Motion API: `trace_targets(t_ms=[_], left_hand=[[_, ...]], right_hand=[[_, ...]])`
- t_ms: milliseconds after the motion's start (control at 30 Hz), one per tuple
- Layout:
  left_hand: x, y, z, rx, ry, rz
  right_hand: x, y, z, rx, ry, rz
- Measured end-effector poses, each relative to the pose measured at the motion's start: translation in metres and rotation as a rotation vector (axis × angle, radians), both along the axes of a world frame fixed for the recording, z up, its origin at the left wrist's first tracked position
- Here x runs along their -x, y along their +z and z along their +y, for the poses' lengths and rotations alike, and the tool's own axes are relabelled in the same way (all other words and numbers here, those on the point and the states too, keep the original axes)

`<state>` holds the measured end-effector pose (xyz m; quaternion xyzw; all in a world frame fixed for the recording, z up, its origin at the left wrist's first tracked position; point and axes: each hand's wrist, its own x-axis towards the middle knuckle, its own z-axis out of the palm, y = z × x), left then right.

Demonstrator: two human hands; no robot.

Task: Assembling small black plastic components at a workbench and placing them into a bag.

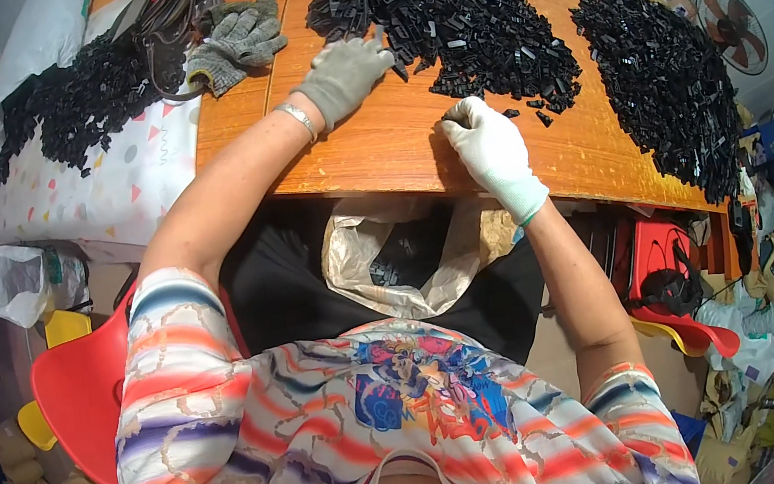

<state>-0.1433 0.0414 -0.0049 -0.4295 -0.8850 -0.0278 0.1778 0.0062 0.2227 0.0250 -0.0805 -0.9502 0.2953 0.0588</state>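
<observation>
Lying at the near left edge of the middle heap of black plastic parts, our gray-gloved left hand has its fingers stretched toward the pieces; whether it grips one, we cannot tell. Our white-gloved right hand is well apart from it, just nearer to us than the heap, fingers curled in, and what they may hold we cannot see. A few loose parts lie between that hand and the heap's near right edge. On the wooden table beneath the heap, we have a second heap to its right. To its left, we see spare gloves, close beside our left hand's way, and farther left a smaller heap on a patterned white sheet. Nearer to us than the middle heap, below the table edge, a pale bag gapes between our arms.
</observation>
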Motion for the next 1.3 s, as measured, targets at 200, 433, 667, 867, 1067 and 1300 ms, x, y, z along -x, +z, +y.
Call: trace_targets(t_ms=[200,433,667,867,1067,1300], left_hand=[[-0.015,0.006,-0.015,-0.309,-0.019,-0.198],[0.009,0.018,-0.002,0.006,-0.010,0.010],[0.007,0.016,-0.013,-0.082,-0.032,-0.048],[-0.047,0.008,-0.012,-0.817,0.105,-0.975],[-0.084,0.005,0.004,-1.071,0.005,-1.256],[-0.107,0.016,0.008,-1.170,0.004,-1.478]], right_hand=[[-0.002,-0.017,0.004,0.136,0.014,-0.025],[-0.007,-0.024,0.002,0.322,0.016,-0.050],[-0.014,0.001,-0.004,0.667,0.051,-0.190],[-0.001,-0.008,-0.011,0.685,0.024,-0.005],[0.016,-0.006,-0.026,0.640,-0.001,0.254],[0.013,-0.002,-0.031,0.698,-0.020,0.261]])
